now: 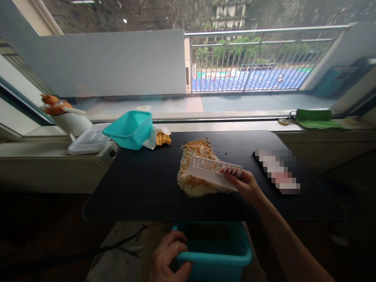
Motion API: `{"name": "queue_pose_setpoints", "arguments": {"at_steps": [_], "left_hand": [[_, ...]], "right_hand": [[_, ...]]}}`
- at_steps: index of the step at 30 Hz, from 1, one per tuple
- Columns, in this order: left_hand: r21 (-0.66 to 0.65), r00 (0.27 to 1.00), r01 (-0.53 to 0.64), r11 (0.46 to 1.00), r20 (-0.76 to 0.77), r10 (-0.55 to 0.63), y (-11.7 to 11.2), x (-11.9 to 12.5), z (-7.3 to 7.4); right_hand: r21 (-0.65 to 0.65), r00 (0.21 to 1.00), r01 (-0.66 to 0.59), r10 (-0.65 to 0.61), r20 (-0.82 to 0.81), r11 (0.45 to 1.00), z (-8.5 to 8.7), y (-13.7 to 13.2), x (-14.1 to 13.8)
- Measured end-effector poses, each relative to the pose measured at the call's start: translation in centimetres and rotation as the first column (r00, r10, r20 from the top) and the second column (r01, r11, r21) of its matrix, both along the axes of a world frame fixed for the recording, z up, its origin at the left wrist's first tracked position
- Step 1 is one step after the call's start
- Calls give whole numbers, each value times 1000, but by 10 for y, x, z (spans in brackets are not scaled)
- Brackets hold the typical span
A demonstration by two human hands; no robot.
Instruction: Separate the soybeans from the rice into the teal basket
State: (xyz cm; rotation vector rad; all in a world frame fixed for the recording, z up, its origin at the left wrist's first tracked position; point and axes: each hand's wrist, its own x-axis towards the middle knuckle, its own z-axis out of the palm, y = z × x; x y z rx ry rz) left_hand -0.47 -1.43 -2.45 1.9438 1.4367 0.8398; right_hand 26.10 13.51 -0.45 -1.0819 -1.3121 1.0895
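Note:
A loose pile of white rice and small yellow beans lies spread on the black table. My right hand reaches in from the right, fingers closed on the end of a white slotted plastic tray. The tray rests tilted in the pile, with yellow beans along its lower edge and showing through its slots. Below the front table edge, a teal plastic bin sits on my lap. My left hand grips its left rim; dark contents inside are too dim to make out.
Another teal bin stands at the back left of the table, beside crumpled tissue and an orange-brown scrap. A clear lid lies on the radiator. A blurred-out flat object lies right. Green cloth is on the sill.

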Motion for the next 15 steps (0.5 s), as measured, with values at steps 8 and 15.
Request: {"name": "queue_pose_setpoints", "arguments": {"at_steps": [8, 15], "left_hand": [[-26, 1000, 1, 1000, 17, 0, -1, -3, -2], [-81, 999, -37, 996, 35, 40, 1, -4, -3]], "right_hand": [[-21, 999, -47, 48, 11, 999, 4, 2, -4], [-6, 999, 32, -32, -27, 999, 13, 6, 3]]}}
